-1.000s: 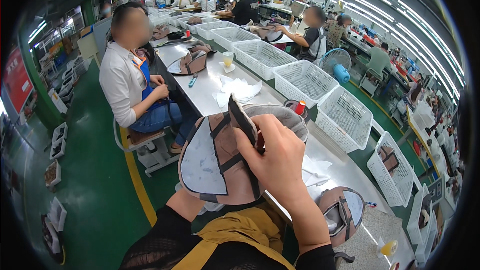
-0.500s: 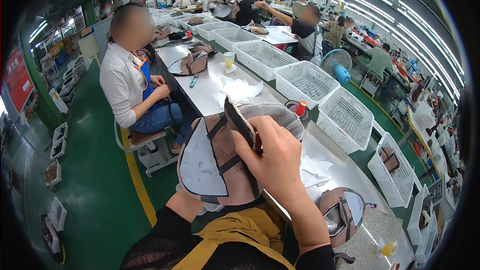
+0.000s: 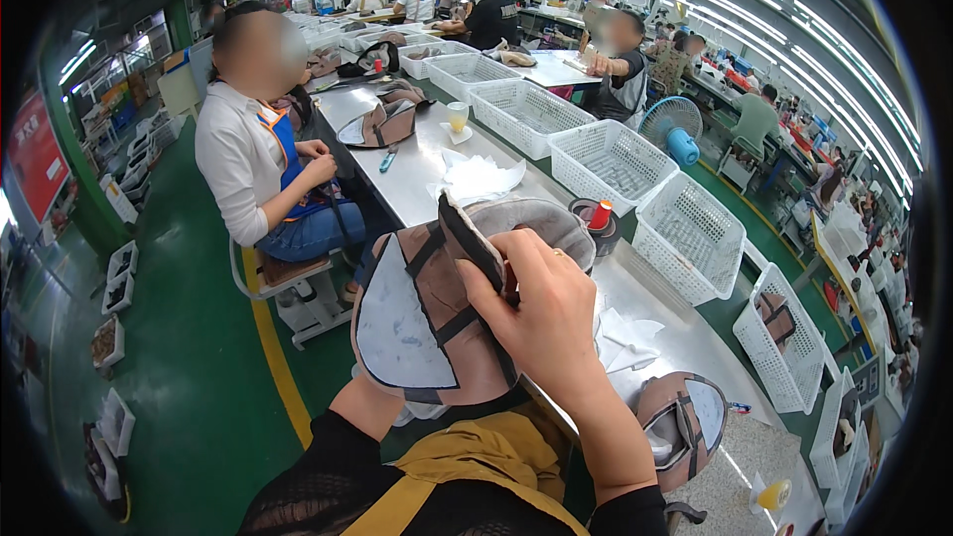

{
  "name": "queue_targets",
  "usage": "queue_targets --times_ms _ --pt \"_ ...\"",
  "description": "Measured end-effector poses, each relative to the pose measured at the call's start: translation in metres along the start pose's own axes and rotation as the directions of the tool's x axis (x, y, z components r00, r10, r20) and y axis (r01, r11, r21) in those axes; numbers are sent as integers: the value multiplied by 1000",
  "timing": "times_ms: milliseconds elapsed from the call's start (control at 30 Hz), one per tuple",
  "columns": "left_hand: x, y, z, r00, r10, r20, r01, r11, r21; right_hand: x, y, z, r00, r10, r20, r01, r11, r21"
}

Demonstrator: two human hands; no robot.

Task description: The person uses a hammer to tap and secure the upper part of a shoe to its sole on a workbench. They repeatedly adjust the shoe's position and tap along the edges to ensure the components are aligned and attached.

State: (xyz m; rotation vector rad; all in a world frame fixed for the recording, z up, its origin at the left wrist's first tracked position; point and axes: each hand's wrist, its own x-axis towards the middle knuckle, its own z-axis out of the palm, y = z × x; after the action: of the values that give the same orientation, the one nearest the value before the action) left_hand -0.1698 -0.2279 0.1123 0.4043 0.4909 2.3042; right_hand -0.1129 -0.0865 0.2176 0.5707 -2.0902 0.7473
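A brown shoe upper point(image 3: 476, 362) with dark strips and a pale toe panel is held up in front of me. My right hand point(image 3: 541, 303) is closed on the raised dark edge at its opening, thumb toward me. My left forearm point(image 3: 369, 407) runs up behind the upper, whose body hides the fingers of that hand. A grey lining shows beyond the right hand's knuckles. Beside my right forearm, another brown shoe upper point(image 3: 680, 432) with a pale panel lies on the table.
The metal table point(image 3: 407, 179) carries white paper point(image 3: 476, 177), a cup point(image 3: 458, 117), a blue-handled tool point(image 3: 388, 160), more uppers point(image 3: 382, 124) and a red thread spool point(image 3: 601, 215). White baskets point(image 3: 690, 238) line its far side. A co-worker point(image 3: 268, 149) sits at the left; a fan point(image 3: 675, 129) stands beyond.
My right hand keeps its grip, and the upper has barely shifted. Across the table, a co-worker's outstretched arm has come down; another behind has lowered a bundle.
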Motion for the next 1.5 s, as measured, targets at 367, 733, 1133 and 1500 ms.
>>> queue_targets --times_ms 367,733,1133,1500 --pt "3 -1 2 1000 -12 7 12 1000 1 0 -1 -1 1000 -1 -16 2 1000 16" --pt "5 -3 4 1000 -17 18 17 1000 -10 -2 1 -2 1000 12 -6 -12 1000 11" --pt "18 -5 10 996 -21 82 24 999 -39 -3 3 -2 1000 19 -23 -19 1000 8" --pt "56 -18 35 979 -40 202 57 995 -80 -1 5 -14 996 14 -84 -22 995 -98"
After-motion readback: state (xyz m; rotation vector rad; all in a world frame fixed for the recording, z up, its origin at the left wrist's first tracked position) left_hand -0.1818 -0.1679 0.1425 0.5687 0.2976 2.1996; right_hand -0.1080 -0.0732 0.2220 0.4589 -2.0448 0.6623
